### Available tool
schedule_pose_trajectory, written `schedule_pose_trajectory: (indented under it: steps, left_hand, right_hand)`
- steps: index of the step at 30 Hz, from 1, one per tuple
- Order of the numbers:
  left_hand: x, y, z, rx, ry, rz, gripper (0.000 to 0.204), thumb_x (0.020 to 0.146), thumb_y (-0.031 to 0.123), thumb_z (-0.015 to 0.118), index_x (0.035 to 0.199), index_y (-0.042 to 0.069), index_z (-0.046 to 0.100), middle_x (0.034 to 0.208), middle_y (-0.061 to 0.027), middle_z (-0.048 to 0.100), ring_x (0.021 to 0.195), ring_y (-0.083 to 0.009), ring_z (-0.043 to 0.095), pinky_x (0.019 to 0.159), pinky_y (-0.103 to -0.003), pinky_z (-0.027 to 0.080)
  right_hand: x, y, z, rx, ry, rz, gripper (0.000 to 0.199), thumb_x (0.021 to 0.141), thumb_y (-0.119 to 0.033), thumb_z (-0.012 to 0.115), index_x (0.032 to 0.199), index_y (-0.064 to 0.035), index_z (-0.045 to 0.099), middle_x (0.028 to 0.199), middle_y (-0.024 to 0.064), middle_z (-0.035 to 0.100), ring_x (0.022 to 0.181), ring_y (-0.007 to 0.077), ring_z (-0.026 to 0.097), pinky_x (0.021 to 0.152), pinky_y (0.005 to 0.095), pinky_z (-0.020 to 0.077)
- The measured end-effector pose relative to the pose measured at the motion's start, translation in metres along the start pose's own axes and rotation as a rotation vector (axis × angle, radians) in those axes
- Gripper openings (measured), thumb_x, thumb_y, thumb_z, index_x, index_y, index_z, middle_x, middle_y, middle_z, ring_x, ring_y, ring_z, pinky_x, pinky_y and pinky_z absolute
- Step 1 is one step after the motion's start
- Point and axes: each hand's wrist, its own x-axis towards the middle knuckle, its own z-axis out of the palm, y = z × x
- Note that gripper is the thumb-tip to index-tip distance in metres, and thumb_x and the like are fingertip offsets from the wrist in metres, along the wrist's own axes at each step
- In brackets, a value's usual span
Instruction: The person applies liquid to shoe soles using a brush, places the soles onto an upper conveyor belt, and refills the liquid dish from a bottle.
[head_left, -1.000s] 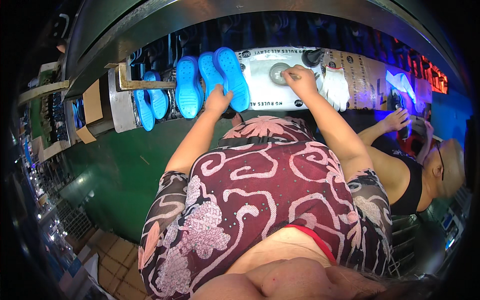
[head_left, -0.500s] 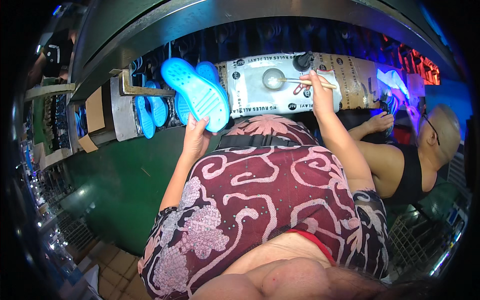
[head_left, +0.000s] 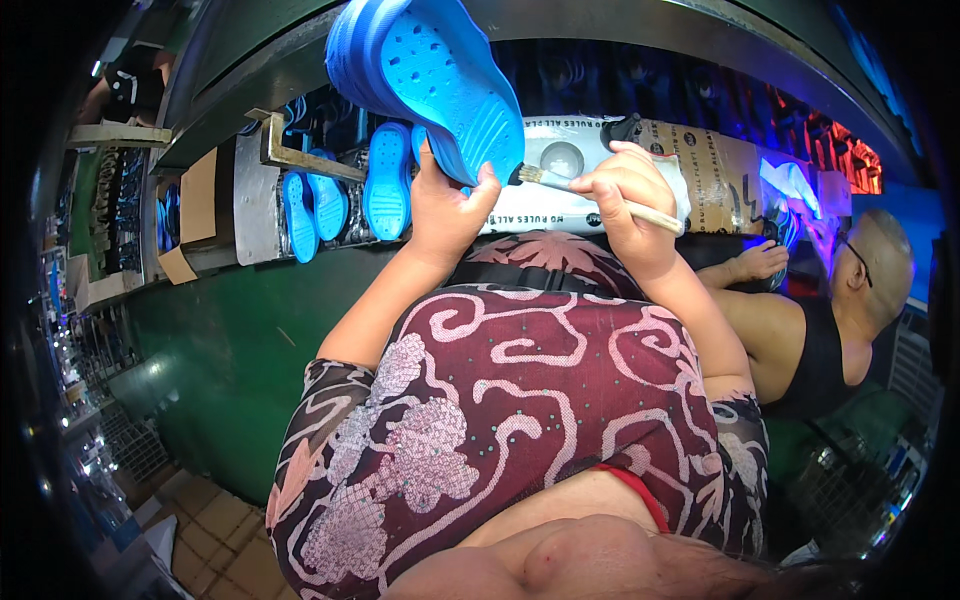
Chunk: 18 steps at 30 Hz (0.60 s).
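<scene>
A bright blue shoe sole [head_left: 440, 75] is raised in front of me, its top face pitted with small holes and ribbed toward the heel end. My left hand [head_left: 448, 215] grips that heel end, thumb along the edge. In my right hand [head_left: 635, 205] is a paintbrush [head_left: 655, 217] with a pale handle, pinched by the fingers. Its bristles point left and lie right at the sole's heel edge; whether they touch I cannot tell. Just beyond the brush, a small round bowl [head_left: 562, 158] stands on the white plastic-wrapped surface [head_left: 530, 215].
More blue soles [head_left: 388, 180] lie on the conveyor to the left, beside a metal bracket [head_left: 305, 160]. A dark cone-shaped object [head_left: 622, 128] stands behind the bowl. A metal beam [head_left: 650, 22] crosses above. A co-worker [head_left: 800, 320] sits close on my right.
The sole has come up closer and shifted right, and my left hand moved with it. The brush has left the bowl and now meets the sole's edge. Another sole shows where the lifted one was.
</scene>
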Motion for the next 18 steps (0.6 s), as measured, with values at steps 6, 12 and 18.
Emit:
schedule_pose_trajectory:
  steps: [6, 12, 18]
  left_hand:
    - [0.0, -0.013, -0.002, 0.152, -0.006, 0.215, 0.063, 0.074, 0.001, 0.065, 0.128, 0.002, 0.032, 0.093, -0.0146, 0.062, 0.08, -0.0218, 0.064, 0.071, -0.031, 0.05]
    - [-0.001, -0.016, -0.006, 0.254, 0.014, 0.35, 0.062, 0.073, 0.0, 0.065, 0.125, 0.002, 0.032, 0.088, -0.0139, 0.063, 0.073, -0.0234, 0.065, 0.066, -0.031, 0.051]
    - [0.0, -0.014, -0.007, 0.32, -0.003, 0.43, 0.062, 0.073, -0.001, 0.066, 0.124, 0.003, 0.031, 0.083, -0.013, 0.064, 0.068, -0.0242, 0.065, 0.062, -0.032, 0.051]
  right_hand:
    - [0.001, 0.005, 0.014, -0.081, -0.015, -0.051, 0.02, 0.085, -0.016, 0.058, 0.069, -0.0085, 0.066, 0.064, 0.0033, 0.06, 0.062, 0.0203, 0.056, 0.083, 0.0381, 0.0404]
    - [0.0, 0.007, 0.009, -0.059, 0.049, -0.006, 0.019, 0.083, -0.013, 0.058, 0.065, -0.008, 0.064, 0.062, 0.0034, 0.059, 0.061, 0.0201, 0.055, 0.082, 0.0378, 0.0405]
    - [0.012, 0.007, 0.015, -0.116, -0.052, -0.091, 0.018, 0.084, -0.012, 0.057, 0.067, -0.0066, 0.064, 0.064, 0.0034, 0.06, 0.061, 0.0194, 0.055, 0.082, 0.0375, 0.04]
